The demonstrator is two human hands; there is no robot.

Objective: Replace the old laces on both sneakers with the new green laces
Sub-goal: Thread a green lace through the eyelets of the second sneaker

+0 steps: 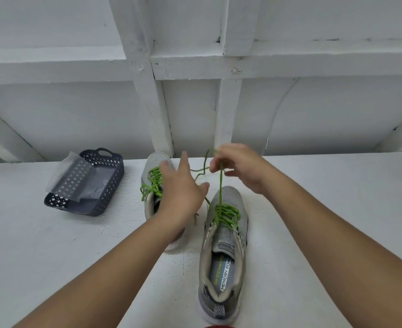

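Two grey sneakers stand on a white table (pixel 53 245), toes pointing away from the person, both threaded with green lace.

Right sneaker (pixel 223 256): nearer the person, its opening and printed insole in full view. The lace (pixel 221 183) rises taut from the upper eyelets to the right hand (pixel 238 165).

Right hand: raised above and beyond the toe of the right sneaker, forearm extended from the lower right. The fingers are curled and pinch the lace, with a loop of it showing above the knuckles. A second strand runs from this hand leftward and down behind the left hand.

Left hand (pixel 183 192): held over the left sneaker (pixel 155 185), back of the hand toward the camera, forearm extended from the lower left. The fingers are straight and spread wide, thumb out toward the right; it grips nothing visible. Whether it touches a strand cannot be told.

Left sneaker: farther back, partly hidden by the left hand.

A dark perforated basket (pixel 105 185) sits well apart at left, with a clear plastic sheet (pixel 72 176) lying in it and over its rim.
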